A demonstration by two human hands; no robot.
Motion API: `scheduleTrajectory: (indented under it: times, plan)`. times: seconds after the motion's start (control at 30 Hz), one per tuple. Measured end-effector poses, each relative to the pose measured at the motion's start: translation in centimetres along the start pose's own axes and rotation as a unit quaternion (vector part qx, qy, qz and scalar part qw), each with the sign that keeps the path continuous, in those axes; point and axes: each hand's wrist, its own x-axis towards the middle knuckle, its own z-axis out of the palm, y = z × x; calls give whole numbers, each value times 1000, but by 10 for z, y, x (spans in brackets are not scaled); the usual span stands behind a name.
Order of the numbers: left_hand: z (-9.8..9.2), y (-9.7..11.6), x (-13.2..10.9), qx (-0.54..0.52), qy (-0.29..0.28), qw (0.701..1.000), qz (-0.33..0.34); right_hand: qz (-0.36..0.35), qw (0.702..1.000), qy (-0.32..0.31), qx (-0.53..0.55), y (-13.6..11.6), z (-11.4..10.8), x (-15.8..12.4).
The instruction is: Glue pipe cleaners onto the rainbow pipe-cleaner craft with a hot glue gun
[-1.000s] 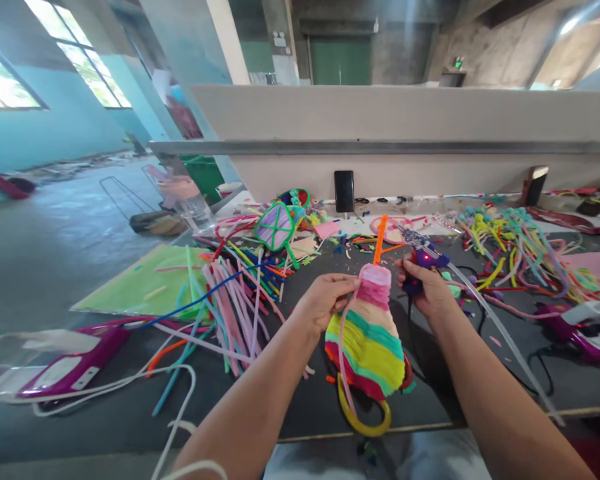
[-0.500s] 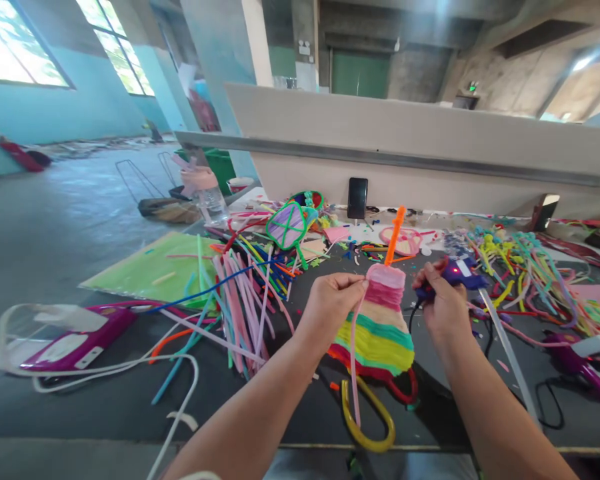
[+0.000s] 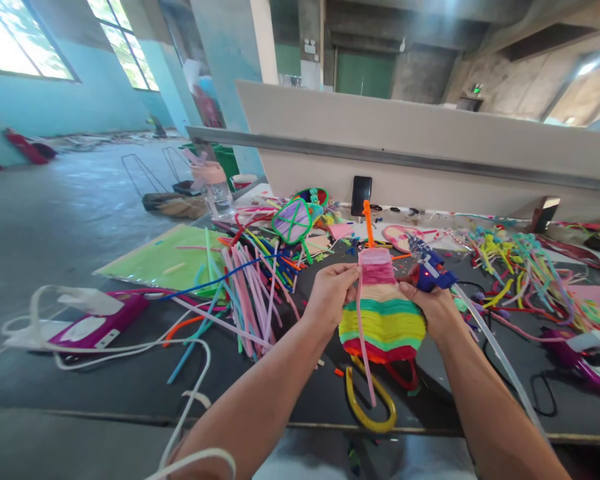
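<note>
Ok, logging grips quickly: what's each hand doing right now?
Left hand: closed, pinching the striped pipe-cleaner cone near its pink top.
Right hand: closed around the glue gun.

One striped cone (image 3: 383, 320), one phone (image 3: 361, 195), perhaps three glue guns (image 3: 430, 272).

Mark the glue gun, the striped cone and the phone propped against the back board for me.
glue gun (image 3: 434, 275): head view, on its blue body.
striped cone (image 3: 383, 327): head view, on the yellow band.
phone (image 3: 361, 195): head view, on the middle of its dark screen.
</note>
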Motion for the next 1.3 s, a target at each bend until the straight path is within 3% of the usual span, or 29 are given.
scheduleTrajectory:
  times: [0.13, 0.33, 0.6, 0.7, 0.87, 1.0, 1.3]
  plan:
    - [-1, -4, 3, 9, -13, 1000, -6, 6, 999, 4, -34, 6, -1, -4]
    - [0, -2, 4, 17, -24, 998, -58, 10, 999, 32, -20, 12, -6, -5]
    - [3, -7, 4, 52, -48, 995, -67, 16, 999, 31, 20, 19, -17, -3]
    - [6, -12, 3, 46, -58, 996, -52, 13, 998, 53, 13, 16, -17, -4]
    - [13, -20, 1, 55, -3, 998, -7, 5, 997, 78, 30, 13, -17, -4]
    - [16, -25, -1, 85, 10, 996, 27, -7, 994, 96, 53, 14, -17, -3]
    - [17, -31, -4, 190, 44, 975, 108, 10, 995, 92, 35, 9, -18, -5]
